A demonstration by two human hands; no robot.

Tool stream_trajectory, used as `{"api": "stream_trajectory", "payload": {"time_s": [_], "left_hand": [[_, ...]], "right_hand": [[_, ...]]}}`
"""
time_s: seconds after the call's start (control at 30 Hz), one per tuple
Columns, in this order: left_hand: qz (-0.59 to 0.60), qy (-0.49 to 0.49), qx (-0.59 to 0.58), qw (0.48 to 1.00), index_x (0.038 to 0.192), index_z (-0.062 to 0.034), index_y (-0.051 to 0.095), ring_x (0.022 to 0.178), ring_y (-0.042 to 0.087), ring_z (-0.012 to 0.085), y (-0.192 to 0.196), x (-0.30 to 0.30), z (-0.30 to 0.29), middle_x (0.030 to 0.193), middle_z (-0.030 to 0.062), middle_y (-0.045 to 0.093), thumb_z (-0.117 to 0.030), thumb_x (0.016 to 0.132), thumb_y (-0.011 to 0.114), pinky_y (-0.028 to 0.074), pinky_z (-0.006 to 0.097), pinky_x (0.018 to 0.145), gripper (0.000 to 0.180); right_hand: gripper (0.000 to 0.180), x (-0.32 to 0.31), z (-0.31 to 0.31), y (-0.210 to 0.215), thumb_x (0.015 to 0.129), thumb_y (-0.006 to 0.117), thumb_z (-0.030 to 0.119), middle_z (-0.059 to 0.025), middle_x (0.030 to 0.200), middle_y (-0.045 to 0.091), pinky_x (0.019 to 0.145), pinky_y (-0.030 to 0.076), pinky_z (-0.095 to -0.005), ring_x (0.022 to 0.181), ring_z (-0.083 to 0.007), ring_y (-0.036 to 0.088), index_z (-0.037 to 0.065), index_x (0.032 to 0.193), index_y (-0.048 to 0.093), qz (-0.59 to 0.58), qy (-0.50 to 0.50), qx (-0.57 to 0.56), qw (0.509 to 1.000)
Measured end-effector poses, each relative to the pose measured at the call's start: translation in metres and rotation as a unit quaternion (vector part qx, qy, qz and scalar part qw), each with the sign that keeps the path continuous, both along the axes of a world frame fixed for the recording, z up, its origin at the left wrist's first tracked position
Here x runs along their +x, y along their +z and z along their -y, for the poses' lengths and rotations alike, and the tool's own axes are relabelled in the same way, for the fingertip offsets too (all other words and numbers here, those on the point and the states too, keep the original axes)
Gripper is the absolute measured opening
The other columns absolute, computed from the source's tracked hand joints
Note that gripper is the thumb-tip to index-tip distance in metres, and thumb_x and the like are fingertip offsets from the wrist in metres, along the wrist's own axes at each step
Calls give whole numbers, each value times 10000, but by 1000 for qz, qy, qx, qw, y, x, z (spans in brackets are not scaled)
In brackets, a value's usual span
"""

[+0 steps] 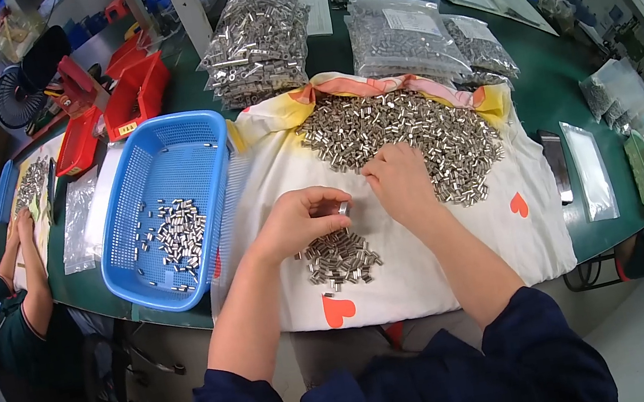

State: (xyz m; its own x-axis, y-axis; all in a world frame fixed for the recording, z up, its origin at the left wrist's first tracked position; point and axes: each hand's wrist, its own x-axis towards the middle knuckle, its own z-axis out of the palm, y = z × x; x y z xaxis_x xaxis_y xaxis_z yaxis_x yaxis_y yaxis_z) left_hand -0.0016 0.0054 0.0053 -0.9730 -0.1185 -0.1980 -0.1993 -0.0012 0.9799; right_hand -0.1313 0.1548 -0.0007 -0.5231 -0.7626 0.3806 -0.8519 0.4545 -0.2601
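Pinched between the thumb and fingers of my left hand is a small metal sleeve, above a small heap of similar metal sleeves. My right hand is at the near edge of a large pile of shiny metal sleeves. Its fingers are bent together, and what they hold, if anything, is hidden. Both piles lie on a white cloth with red hearts. To the left stands a blue perforated basket with many loose sleeves inside.
Clear bags full of metal parts and more packed bags stand behind the cloth. Red bins sit at the back left. A phone and a flat plastic bag lie at right. Co-workers sit on both sides.
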Motion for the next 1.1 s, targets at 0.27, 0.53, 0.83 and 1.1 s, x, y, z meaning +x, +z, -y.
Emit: {"api": "stream_trajectory", "payload": {"time_s": [0.27, 0.53, 0.83, 1.1], "left_hand": [[-17, 10, 23, 1000, 1018, -4, 603, 721, 541, 46, -3, 1, 1, 822, -3, 592, -36, 727, 692, 464, 195, 677, 306], [-50, 70, 107, 991, 1074, 12, 564, 809, 585, 84, -2, -1, 4, 910, 41, 616, 3, 767, 633, 477, 206, 725, 315], [-54, 60, 80, 994, 1103, 38, 546, 850, 595, 109, -5, -2, 5, 966, 78, 619, 5, 768, 628, 483, 225, 747, 346], [-54, 67, 49, 995, 1080, 44, 561, 845, 600, 111, -7, -3, 3, 960, 77, 625, -11, 766, 645, 485, 223, 748, 330]], "right_hand": [[47, 4, 2, 3, 749, 593, 92, -59, 806, 588, 712, 425, -349, 761, -227, 550, 75, 776, 628, 77, 27, -178, 981], [126, 25, -2, 23, 760, 604, 75, -74, 821, 607, 645, 465, -267, 732, -172, 591, 18, 870, 626, 373, 86, -162, 909], [102, 28, 0, 20, 748, 618, 88, -81, 792, 613, 631, 480, -278, 716, -189, 596, 22, 825, 628, 316, 105, -147, 932], [63, 34, 2, 17, 722, 614, 85, -90, 756, 596, 652, 455, -344, 724, -260, 563, 43, 769, 606, 217, 108, -163, 956]]}}
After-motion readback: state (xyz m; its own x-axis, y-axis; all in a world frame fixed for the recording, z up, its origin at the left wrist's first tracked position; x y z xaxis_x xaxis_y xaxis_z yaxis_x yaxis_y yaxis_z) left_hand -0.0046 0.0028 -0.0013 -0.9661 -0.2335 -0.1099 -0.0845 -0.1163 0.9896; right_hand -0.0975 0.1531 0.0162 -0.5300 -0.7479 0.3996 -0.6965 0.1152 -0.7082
